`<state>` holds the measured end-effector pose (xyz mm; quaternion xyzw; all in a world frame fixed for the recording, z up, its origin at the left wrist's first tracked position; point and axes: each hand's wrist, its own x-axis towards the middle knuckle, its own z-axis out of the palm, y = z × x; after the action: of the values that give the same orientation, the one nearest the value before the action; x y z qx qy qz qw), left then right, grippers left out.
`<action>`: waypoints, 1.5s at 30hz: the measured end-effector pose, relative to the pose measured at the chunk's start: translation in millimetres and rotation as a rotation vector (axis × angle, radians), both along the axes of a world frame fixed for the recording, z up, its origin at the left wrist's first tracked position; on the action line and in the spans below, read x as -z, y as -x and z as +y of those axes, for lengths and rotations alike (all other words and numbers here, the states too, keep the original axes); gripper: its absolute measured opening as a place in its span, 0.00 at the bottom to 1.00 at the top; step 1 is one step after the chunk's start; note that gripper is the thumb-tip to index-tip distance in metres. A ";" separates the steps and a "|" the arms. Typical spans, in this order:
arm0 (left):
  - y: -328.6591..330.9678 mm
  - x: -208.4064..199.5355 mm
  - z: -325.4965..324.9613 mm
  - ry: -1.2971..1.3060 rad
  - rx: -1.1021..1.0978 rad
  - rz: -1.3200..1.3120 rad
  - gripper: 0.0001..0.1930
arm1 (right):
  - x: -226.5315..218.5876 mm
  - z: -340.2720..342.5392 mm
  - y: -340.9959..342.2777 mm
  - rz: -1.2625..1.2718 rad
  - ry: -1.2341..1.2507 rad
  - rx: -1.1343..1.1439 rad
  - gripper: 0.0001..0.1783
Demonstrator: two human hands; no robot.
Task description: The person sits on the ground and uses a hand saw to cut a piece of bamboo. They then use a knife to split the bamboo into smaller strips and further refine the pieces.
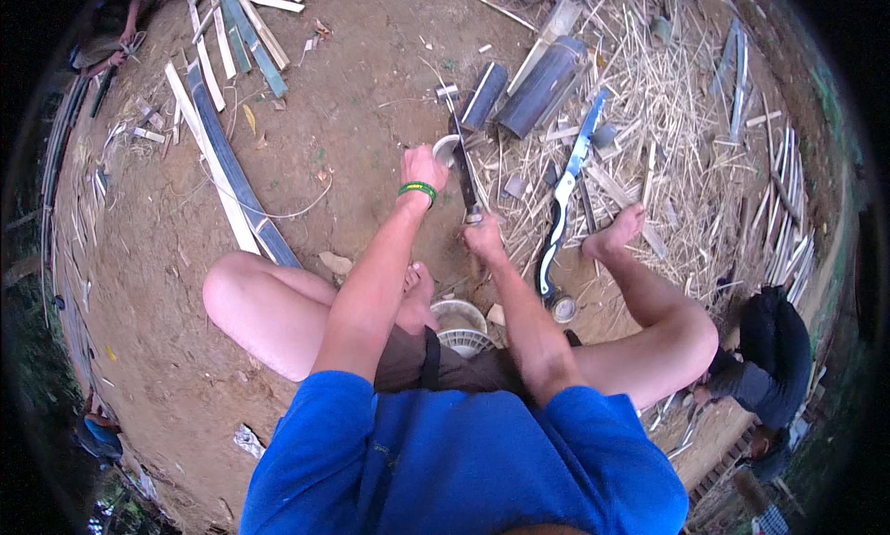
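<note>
My left hand [424, 170], with a green band at its wrist, is closed around a short, pale round piece of bamboo [446, 149]. Gripped in my right hand [482, 239] is a long dark-bladed knife [466, 178], its blade pointing away from me. The blade lies just right of the bamboo piece; whether they touch I cannot tell. To the right of the knife, a folding saw [562, 201] with a black and white handle rests on the shavings. Dark bamboo sections [547, 85] lie beyond my hands.
Long split bamboo strips [221, 155] lie on bare earth at the left. Pale shavings [667, 81] cover the ground at the right. A round white container [459, 312] sits between my legs. Other people crouch at the right edge [774, 354] and far left [116, 48].
</note>
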<state>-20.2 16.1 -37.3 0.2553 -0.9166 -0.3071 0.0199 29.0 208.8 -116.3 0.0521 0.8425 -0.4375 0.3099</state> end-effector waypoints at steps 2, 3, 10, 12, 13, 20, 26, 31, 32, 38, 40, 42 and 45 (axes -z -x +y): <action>-5.1 6.4 -17.0 0.043 -0.027 -0.040 0.11 | -7.5 6.2 16.3 -0.170 0.127 -0.057 0.09; -12.5 8.6 -25.3 0.024 -0.025 -0.027 0.11 | -11.6 13.9 25.2 -0.291 0.212 -0.051 0.09; 3.9 -3.8 -16.6 0.085 0.031 -0.024 0.12 | -13.4 29.1 59.5 -0.003 -0.138 -0.264 0.16; -8.6 0.9 -18.9 0.106 -0.014 -0.037 0.12 | -26.7 -3.4 24.2 0.305 -0.294 -0.246 0.20; -28.2 4.3 -33.8 0.131 -0.058 -0.058 0.12 | -58.0 -30.8 1.0 0.206 -0.139 -0.179 0.18; -25.7 -22.8 -25.7 0.079 -0.128 -0.027 0.15 | -48.6 -11.5 26.9 -0.148 -0.166 -0.308 0.14; -27.3 1.6 -26.7 0.107 -0.124 -0.046 0.13 | -21.4 -12.4 34.4 -0.321 0.190 -0.182 0.07; -5.8 1.7 -9.6 0.117 -0.024 -0.040 0.12 | -26.3 8.7 46.1 -0.753 0.573 0.051 0.05; -4.0 -2.3 8.7 0.088 -0.020 -0.054 0.12 | -19.7 23.7 42.7 -0.690 0.493 0.074 0.07; -15.4 -8.1 -38.6 0.063 -0.104 -0.073 0.14 | -92.0 -21.8 31.2 0.360 -0.014 -0.134 0.11; -23.8 -9.4 -42.0 0.050 -0.162 -0.102 0.15 | -147.4 -43.3 33.3 0.411 0.156 -0.017 0.11; -25.4 -18.9 -33.2 0.037 -0.155 -0.096 0.11 | -191.1 -50.0 35.4 0.472 0.232 0.093 0.11; -25.6 -22.3 -34.4 0.077 -0.154 -0.079 0.10 | -173.7 -54.6 21.3 0.541 0.346 0.174 0.11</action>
<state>5.4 -18.3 -15.0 0.3361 -0.9054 -0.2589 0.0170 7.7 154.2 57.5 -0.0478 0.7998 -0.5970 0.0406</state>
